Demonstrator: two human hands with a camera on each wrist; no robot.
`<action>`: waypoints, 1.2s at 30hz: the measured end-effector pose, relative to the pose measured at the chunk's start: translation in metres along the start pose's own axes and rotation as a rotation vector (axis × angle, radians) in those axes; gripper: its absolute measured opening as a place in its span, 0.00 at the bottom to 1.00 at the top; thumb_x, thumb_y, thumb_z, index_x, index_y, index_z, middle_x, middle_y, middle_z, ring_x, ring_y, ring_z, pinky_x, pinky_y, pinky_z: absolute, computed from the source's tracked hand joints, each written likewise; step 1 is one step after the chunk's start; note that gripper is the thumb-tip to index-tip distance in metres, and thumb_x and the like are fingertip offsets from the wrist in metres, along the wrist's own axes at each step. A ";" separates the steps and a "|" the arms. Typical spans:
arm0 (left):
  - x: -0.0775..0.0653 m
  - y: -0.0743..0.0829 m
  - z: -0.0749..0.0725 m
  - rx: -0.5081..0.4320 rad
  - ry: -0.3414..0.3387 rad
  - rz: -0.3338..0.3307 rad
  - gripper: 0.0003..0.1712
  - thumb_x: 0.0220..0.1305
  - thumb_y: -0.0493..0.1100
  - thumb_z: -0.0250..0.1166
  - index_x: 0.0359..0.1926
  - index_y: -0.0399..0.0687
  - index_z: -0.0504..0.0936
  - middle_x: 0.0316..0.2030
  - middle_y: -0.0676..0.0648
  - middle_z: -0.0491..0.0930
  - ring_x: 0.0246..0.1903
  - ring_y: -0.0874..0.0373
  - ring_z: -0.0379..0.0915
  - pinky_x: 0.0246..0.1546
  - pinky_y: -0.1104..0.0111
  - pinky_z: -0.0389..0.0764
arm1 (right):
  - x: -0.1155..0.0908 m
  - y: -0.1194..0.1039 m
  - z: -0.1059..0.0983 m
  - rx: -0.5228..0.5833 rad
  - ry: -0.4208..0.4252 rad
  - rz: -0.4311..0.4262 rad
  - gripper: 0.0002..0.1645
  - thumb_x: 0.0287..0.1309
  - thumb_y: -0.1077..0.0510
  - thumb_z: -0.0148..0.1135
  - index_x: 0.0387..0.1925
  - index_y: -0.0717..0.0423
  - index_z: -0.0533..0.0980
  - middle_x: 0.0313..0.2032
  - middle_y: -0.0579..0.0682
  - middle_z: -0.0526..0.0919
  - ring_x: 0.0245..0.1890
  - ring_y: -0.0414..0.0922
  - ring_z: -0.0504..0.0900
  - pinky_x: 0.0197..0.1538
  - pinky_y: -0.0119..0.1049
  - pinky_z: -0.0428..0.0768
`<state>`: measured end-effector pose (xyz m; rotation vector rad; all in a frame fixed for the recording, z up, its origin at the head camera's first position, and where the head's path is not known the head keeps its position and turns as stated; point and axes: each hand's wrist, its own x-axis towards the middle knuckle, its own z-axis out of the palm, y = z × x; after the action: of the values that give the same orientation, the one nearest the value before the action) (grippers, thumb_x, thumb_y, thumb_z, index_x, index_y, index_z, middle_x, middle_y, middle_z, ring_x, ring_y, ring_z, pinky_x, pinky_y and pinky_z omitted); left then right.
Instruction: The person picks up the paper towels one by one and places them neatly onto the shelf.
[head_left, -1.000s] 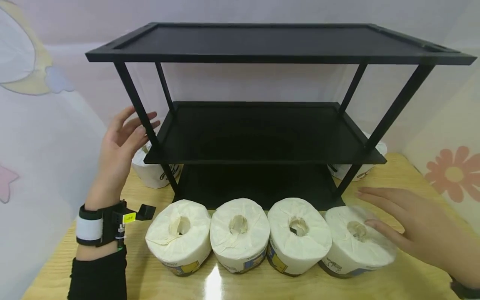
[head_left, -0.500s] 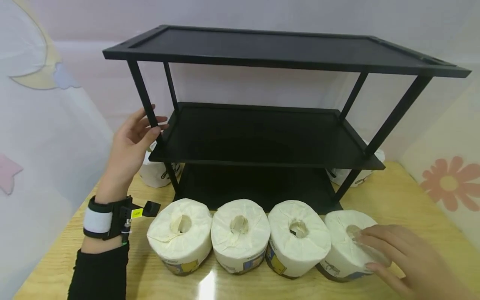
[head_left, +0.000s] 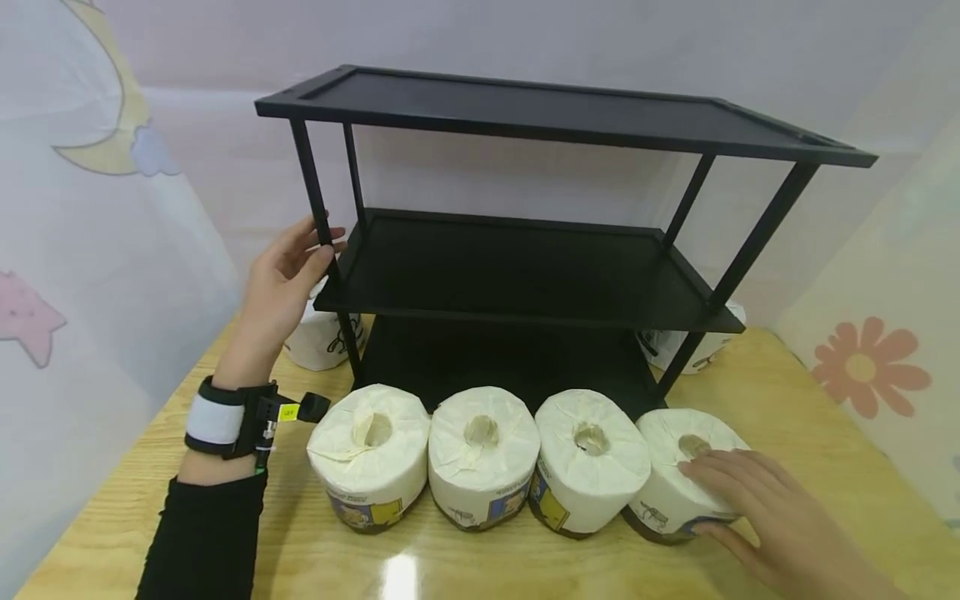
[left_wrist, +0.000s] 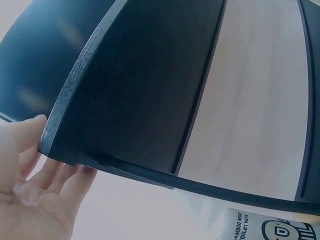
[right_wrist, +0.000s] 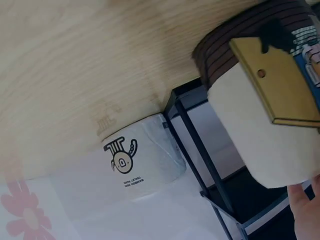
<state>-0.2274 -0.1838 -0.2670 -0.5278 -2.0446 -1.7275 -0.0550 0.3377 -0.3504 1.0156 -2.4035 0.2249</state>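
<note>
A black three-tier shelf rack (head_left: 517,275) stands on the table. My left hand (head_left: 277,292) grips its front left post, thumb in front and fingers behind; the left wrist view shows the thumb and fingertips at a corner of the black rack (left_wrist: 120,100). Four wrapped toilet paper rolls stand in a row before the rack: the leftmost roll (head_left: 369,458), two in the middle (head_left: 484,458) (head_left: 588,462), and the rightmost roll (head_left: 675,475). My right hand (head_left: 772,508) holds the rightmost one, fingers over its top, thumb low on its side.
Behind the rack's left side stands another toilet paper roll (head_left: 315,337), and one more (head_left: 693,342) stands at its right rear. The wooden table (head_left: 795,417) meets a pale printed wall covering (head_left: 855,275) at the back and sides.
My left hand has moved right and closed round the rack's post. My right hand has come down and left onto the rightmost roll. The rack appears slightly turned, its right side lower in view.
</note>
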 end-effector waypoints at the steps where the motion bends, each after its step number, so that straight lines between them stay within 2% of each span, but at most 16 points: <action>1: 0.000 0.000 0.001 -0.008 0.003 0.002 0.27 0.74 0.40 0.56 0.71 0.44 0.67 0.61 0.40 0.75 0.57 0.58 0.75 0.63 0.66 0.70 | 0.000 0.001 0.000 0.000 0.019 -0.013 0.36 0.69 0.30 0.46 0.53 0.56 0.79 0.48 0.47 0.81 0.52 0.44 0.72 0.71 0.26 0.53; 6: -0.001 -0.001 0.004 -0.010 0.003 0.005 0.26 0.75 0.39 0.55 0.71 0.41 0.66 0.61 0.41 0.75 0.58 0.57 0.74 0.63 0.67 0.70 | 0.001 0.001 -0.005 -0.049 0.050 -0.046 0.37 0.73 0.33 0.41 0.49 0.61 0.79 0.43 0.48 0.81 0.47 0.46 0.72 0.71 0.30 0.53; 11: 0.004 0.002 0.006 0.029 -0.009 0.040 0.26 0.75 0.37 0.54 0.71 0.40 0.66 0.61 0.40 0.74 0.58 0.56 0.74 0.62 0.68 0.70 | 0.007 -0.005 -0.018 -0.101 0.060 -0.012 0.38 0.73 0.33 0.39 0.49 0.61 0.79 0.43 0.51 0.80 0.45 0.48 0.72 0.72 0.31 0.51; 15: 0.004 0.006 0.005 0.076 -0.035 0.056 0.26 0.75 0.34 0.53 0.71 0.41 0.66 0.62 0.39 0.74 0.59 0.55 0.74 0.60 0.71 0.72 | 0.013 -0.011 -0.035 -0.147 0.073 -0.003 0.39 0.73 0.32 0.39 0.49 0.62 0.79 0.44 0.54 0.80 0.47 0.49 0.71 0.73 0.35 0.51; 17: 0.003 0.008 0.004 0.100 -0.054 0.061 0.27 0.74 0.32 0.53 0.72 0.41 0.65 0.62 0.38 0.73 0.60 0.53 0.73 0.59 0.72 0.72 | 0.016 -0.016 -0.043 -0.167 0.073 -0.003 0.39 0.73 0.33 0.39 0.48 0.63 0.79 0.43 0.55 0.80 0.51 0.45 0.69 0.74 0.37 0.51; 22: 0.001 0.011 0.002 0.132 -0.081 0.050 0.29 0.74 0.31 0.53 0.73 0.42 0.63 0.64 0.39 0.71 0.62 0.48 0.71 0.58 0.74 0.73 | 0.031 -0.024 -0.060 -0.182 0.160 -0.075 0.35 0.74 0.36 0.41 0.51 0.62 0.80 0.40 0.58 0.81 0.58 0.37 0.65 0.74 0.38 0.52; 24: 0.001 0.011 0.002 0.136 -0.078 0.047 0.29 0.74 0.31 0.53 0.73 0.42 0.63 0.63 0.39 0.72 0.62 0.48 0.71 0.57 0.74 0.73 | 0.036 -0.025 -0.065 -0.184 0.190 -0.110 0.33 0.74 0.37 0.42 0.53 0.60 0.79 0.39 0.59 0.81 0.57 0.39 0.67 0.74 0.39 0.53; 26: 0.000 0.011 0.003 0.145 -0.073 0.046 0.29 0.74 0.31 0.53 0.73 0.43 0.63 0.62 0.38 0.73 0.60 0.50 0.72 0.57 0.74 0.74 | 0.040 -0.026 -0.072 -0.194 0.182 -0.128 0.33 0.75 0.38 0.42 0.53 0.60 0.79 0.39 0.59 0.81 0.56 0.40 0.67 0.74 0.39 0.53; 31: -0.002 0.010 0.003 0.174 -0.068 0.041 0.28 0.74 0.33 0.53 0.73 0.45 0.64 0.61 0.37 0.74 0.59 0.52 0.74 0.57 0.75 0.73 | 0.049 -0.031 -0.086 -0.212 0.182 -0.107 0.35 0.74 0.36 0.41 0.53 0.59 0.80 0.39 0.58 0.81 0.54 0.41 0.68 0.73 0.38 0.54; 33: -0.003 0.010 0.003 0.182 -0.067 0.041 0.28 0.75 0.33 0.53 0.73 0.45 0.64 0.61 0.37 0.74 0.59 0.52 0.74 0.57 0.74 0.74 | 0.041 -0.021 -0.084 -0.210 0.208 -0.097 0.35 0.73 0.35 0.43 0.52 0.58 0.81 0.40 0.58 0.82 0.51 0.46 0.71 0.73 0.41 0.56; 34: -0.003 0.010 0.002 0.185 -0.067 0.042 0.28 0.75 0.33 0.53 0.73 0.44 0.64 0.61 0.37 0.74 0.59 0.52 0.74 0.57 0.74 0.74 | 0.030 -0.008 -0.079 -0.201 0.233 -0.096 0.34 0.71 0.34 0.47 0.52 0.58 0.82 0.40 0.58 0.83 0.50 0.49 0.74 0.72 0.45 0.58; 36: -0.003 0.011 0.002 0.188 -0.065 0.044 0.28 0.75 0.33 0.53 0.73 0.44 0.64 0.61 0.37 0.74 0.58 0.53 0.74 0.57 0.75 0.74 | -0.010 0.042 -0.060 -0.174 0.274 -0.103 0.35 0.62 0.31 0.58 0.51 0.56 0.83 0.44 0.58 0.84 0.50 0.55 0.77 0.71 0.54 0.58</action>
<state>-0.2188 -0.1804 -0.2599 -0.5703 -2.1956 -1.4923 -0.0547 0.3941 -0.3027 0.9582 -2.0787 0.1078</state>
